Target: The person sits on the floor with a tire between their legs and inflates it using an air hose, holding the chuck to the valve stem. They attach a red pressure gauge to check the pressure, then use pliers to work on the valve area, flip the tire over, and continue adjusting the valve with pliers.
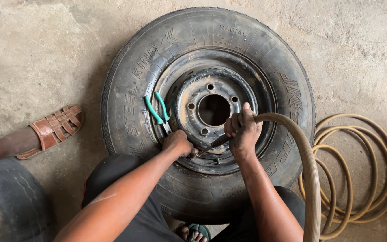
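Both hands are busy near the bottom of the rim: right hand (243, 130) is closed tight around the end of a tan hose (311, 179), pressing its dark nozzle (214, 144) down toward the rim's lower edge, and left hand (178, 143) is pinched shut on something small right where the nozzle tip lands, can't tell exactly what.

Biggest thing is the tire (208, 112), lying flat, filling the middle of the frame, with a dusty steel rim (211, 107) inside it. Rest of the hose sits coiled at the right edge. Green-handled pliers (158, 111) rest on the rim's left side, just above the left hand.

My guess at the risk: if the nozzle slips off, fingers get smacked, and those loose pliers could slide off.

Floor (41, 54) is rough, stained concrete. Someone else's sandaled foot (52, 130) pokes in at left, above another tire (10, 201) in the lower left corner.
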